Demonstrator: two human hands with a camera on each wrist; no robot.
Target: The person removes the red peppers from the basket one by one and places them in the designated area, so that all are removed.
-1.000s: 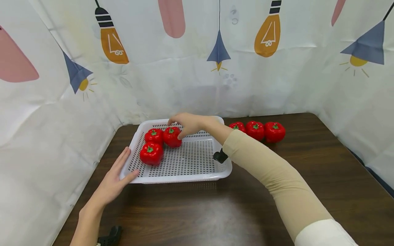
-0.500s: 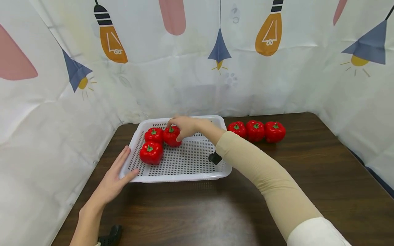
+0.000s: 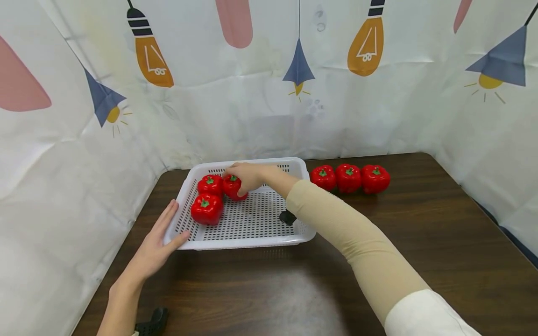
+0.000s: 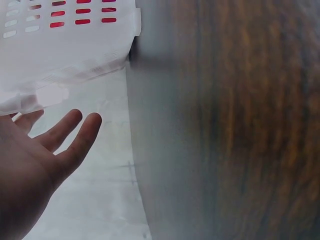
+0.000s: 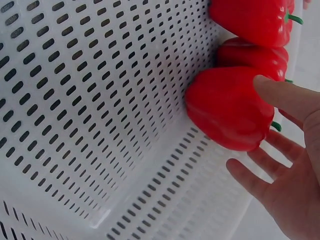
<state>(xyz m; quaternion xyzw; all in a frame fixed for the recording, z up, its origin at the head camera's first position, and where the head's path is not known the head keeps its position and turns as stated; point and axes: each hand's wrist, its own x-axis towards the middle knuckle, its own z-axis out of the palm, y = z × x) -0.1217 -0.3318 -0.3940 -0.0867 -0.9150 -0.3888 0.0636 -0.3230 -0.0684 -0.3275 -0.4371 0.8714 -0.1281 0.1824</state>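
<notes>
A white perforated plastic basket (image 3: 252,243) stands on the dark wooden table with three red bell peppers in its left half. My right hand (image 3: 250,176) grips the rearmost right bell pepper (image 3: 232,189) from above. In the right wrist view the thumb lies on one side of that bell pepper (image 5: 225,107), and the fingers reach round its stem end. Two others, a back bell pepper (image 3: 209,185) and a front bell pepper (image 3: 207,209), sit beside it. At the basket's left front corner, my left hand (image 3: 149,254) rests with straight fingers, its thumb by the rim.
Right of the basket, three more red bell peppers (image 3: 348,178) stand in a row near the table's back edge. A white patterned curtain (image 3: 269,116) hangs behind and along both sides of the table (image 3: 252,289).
My right hand has come down and slightly left onto the bell pepper in the basket, with its fingers closing round it. The left hand has stayed at the basket's corner.
</notes>
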